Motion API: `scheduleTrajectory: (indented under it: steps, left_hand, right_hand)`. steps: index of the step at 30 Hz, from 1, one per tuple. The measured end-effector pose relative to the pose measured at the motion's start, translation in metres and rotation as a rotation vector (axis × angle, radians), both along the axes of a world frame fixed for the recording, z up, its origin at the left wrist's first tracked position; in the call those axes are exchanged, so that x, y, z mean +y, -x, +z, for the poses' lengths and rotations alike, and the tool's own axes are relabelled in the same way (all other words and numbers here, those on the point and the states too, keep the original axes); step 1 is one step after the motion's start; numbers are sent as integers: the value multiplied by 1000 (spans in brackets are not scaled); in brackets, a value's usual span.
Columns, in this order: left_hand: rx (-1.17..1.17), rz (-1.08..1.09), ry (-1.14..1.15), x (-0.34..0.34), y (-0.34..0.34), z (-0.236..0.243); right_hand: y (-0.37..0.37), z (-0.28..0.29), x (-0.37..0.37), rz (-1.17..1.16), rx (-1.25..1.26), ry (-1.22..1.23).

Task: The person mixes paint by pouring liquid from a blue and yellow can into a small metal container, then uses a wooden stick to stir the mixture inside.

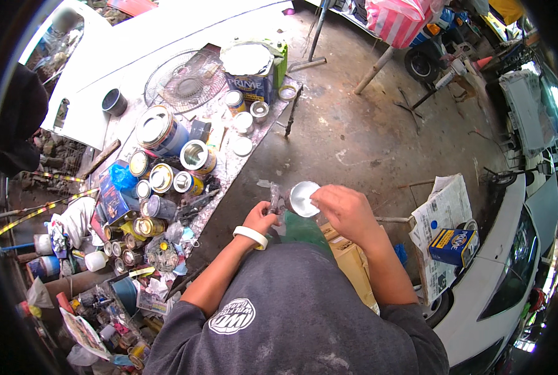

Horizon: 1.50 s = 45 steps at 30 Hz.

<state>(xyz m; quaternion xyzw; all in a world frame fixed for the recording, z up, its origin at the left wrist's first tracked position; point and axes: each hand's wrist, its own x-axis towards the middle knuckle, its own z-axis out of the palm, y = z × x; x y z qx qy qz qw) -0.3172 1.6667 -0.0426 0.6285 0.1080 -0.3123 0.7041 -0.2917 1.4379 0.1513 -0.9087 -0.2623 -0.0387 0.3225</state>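
Note:
In front of my waist, a round cup with whitish liquid inside faces up. My left hand, wearing a white band at the wrist, is closed around a shiny grey metal tool just left of the cup; it looks like a paint spray gun, partly hidden by my fingers. My right hand reaches over the cup's right rim with its fingertips pinched together at the inner edge. Whatever is between those fingertips is too small or hidden to name. Green material lies just below the cup.
On my left, a paint-spotted table bears several paint cans, a wire fan guard and a large square tin. A cardboard box sits below my right arm. To the right are newspaper, a blue tin and a white car.

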Motion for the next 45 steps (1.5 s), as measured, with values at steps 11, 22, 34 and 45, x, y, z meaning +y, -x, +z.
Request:
scheduleTrajectory:
  steps: [11,22,34,45]
  left_hand:
    - [5,16,23,5,5,-1]
    - [36,64,48,7,8,9]
    - [-21,90,-3,8,12,-9]
    - [-2,79,4,8,11,2]
  right_hand:
    - [-2,9,3,67,38,65]
    - [-2,10,0,102,23,65]
    - [-12,10,-1,-3,-39,93]
    - [-5,6,5,66,3,26]
